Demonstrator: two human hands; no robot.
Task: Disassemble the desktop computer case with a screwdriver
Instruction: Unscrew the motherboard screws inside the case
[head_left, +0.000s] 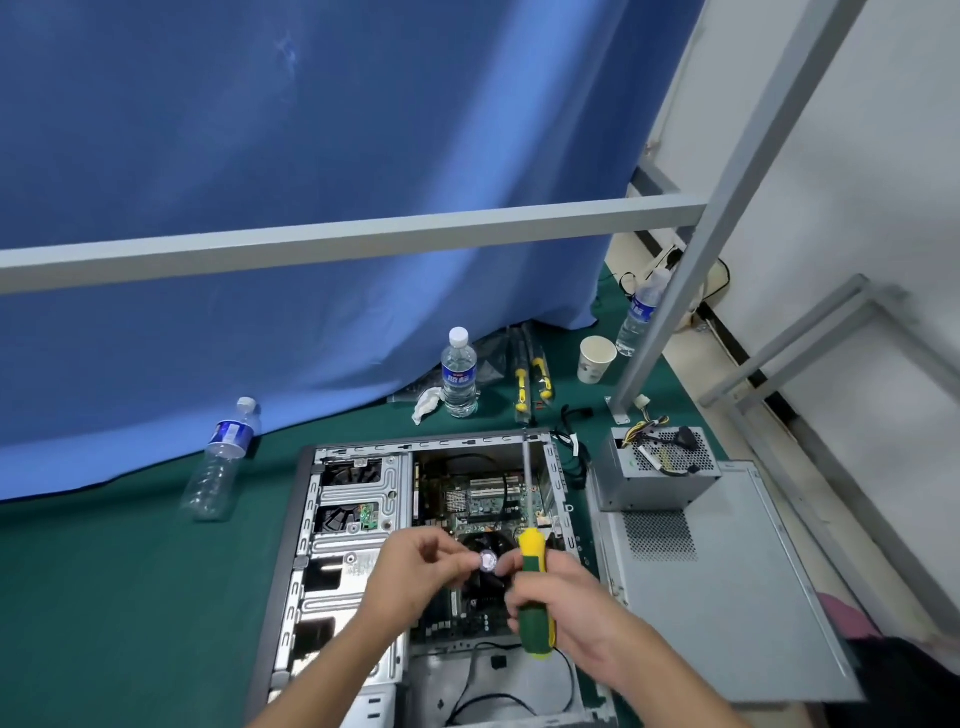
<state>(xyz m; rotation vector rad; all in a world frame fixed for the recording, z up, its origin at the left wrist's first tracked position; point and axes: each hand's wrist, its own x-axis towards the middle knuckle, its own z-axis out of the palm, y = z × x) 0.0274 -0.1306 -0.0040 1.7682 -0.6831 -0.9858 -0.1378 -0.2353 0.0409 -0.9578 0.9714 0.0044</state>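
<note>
Open grey sheet-metal desktop computer case (353, 499) lies flat, lower centre of frame; both hands hover over its motherboard.

Case looks stiff, heavy, w/ sharp edges: best held by the outer frame, not the fragile board. Right hand (566, 603) is wrapped round the green-yellow plastic-handled screwdriver (532, 587), shaft pointing up-frame. Left hand (415, 571) has curled fingers; small shiny round part (488, 561) sits between the hands, can't tell who holds it.

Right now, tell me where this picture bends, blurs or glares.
Head view: the wide lens bows the grey frame bar and tilts the upright; light is even, shadows soft; the small round part between the left hand and right hand is bright and too blurred to identify; the screwdriver handle stays sharp.
</note>
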